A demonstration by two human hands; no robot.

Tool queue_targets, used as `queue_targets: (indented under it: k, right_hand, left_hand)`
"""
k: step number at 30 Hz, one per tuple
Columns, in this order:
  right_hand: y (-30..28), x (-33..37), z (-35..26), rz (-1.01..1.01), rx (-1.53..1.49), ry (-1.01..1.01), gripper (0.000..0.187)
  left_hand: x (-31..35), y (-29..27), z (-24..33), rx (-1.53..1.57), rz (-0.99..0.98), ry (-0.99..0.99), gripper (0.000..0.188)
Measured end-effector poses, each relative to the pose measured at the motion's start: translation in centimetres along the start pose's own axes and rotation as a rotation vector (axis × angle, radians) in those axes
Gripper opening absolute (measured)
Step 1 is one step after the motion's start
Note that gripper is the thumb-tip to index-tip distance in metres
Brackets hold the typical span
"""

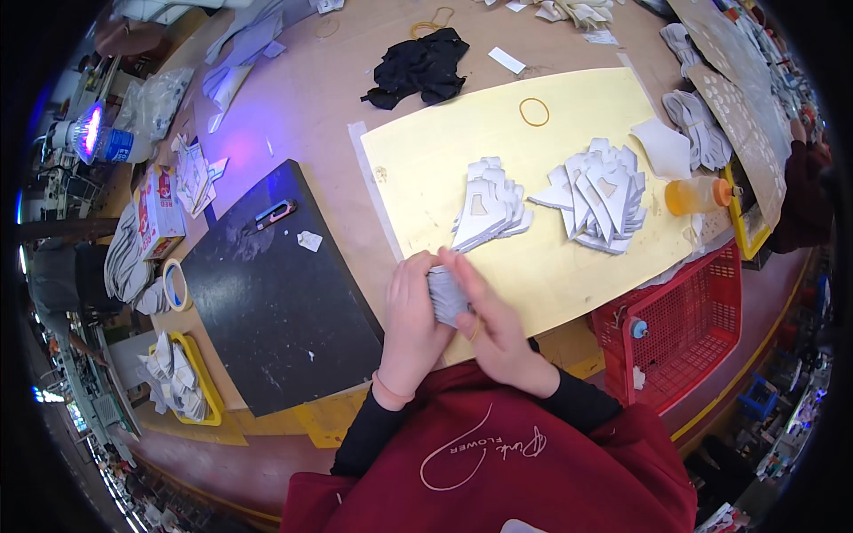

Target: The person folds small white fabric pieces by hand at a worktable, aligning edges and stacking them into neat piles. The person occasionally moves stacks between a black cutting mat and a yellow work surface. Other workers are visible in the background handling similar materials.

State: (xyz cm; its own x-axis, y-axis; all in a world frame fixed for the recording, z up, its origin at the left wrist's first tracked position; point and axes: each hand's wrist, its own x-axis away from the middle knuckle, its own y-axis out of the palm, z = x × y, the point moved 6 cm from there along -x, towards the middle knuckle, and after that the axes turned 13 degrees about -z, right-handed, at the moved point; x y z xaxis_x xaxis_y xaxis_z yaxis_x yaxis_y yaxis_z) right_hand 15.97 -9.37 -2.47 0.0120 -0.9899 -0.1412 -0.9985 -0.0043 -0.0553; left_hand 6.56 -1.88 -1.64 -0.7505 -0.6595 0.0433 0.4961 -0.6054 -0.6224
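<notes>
A small stack of grey cut pieces point(448, 297) stands between my two hands at the near edge of the yellow sheet point(426, 186). My left hand point(414, 306) closes round its left side. My right hand point(499, 333) presses its right side, fingers together, and a thin yellow rubber band point(475, 330) shows by its thumb. Just beyond my fingertips lies a fanned pile of white-grey shaped pieces point(489, 206). A larger pile of similar pieces point(600, 195) sits to its right. One loose rubber band point(534, 112) lies farther back on the sheet.
A black board point(275, 311) with a cutter point(271, 216) on it lies left, beside a tape roll point(177, 285). Black cloth point(418, 69) is at the back. An orange-filled bottle point(697, 195) stands right, above a red basket point(668, 324). A yellow tray point(200, 377) holds pieces.
</notes>
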Motion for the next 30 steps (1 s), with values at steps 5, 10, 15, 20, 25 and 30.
queue_targets:
  k: [5, 10, 15, 20, 25, 30]
  right_hand:
    - [-7.9, -3.5, -1.9, 0.401, 0.258, 0.042, 0.065]
    - [-8.2, -6.5, 0.1, 0.106, 1.024, 0.18, 0.078]
    - [-7.3, -5.1, -0.9, 0.043, 0.416, 0.221, 0.074]
    - [-6.2, -3.3, -1.5, -0.025, 0.225, 0.061, 0.067]
    - [-6.9, -2.3, -1.3, 0.26, 0.248, -0.082, 0.046]
    - [-7.1, -3.2, -0.2, 0.293, 0.107, -0.074, 0.037]
  left_hand:
    - [-0.2, 0.2, 0.8, -0.128, -0.024, 0.021, 0.051]
    - [-0.1, 0.4, 0.5, -0.006, -0.037, -0.032, 0.05]
    - [-0.2, 0.1, 1.8, -0.108, 0.028, 0.029, 0.051]
    - [-0.5, 1.2, 0.8, -0.068, -0.115, 0.094, 0.053]
    - [0.0, 1.3, 0.6, 0.033, -0.118, 0.078, 0.052]
    - [1.0, 0.5, 1.8, -0.108, -0.027, 0.068, 0.048]
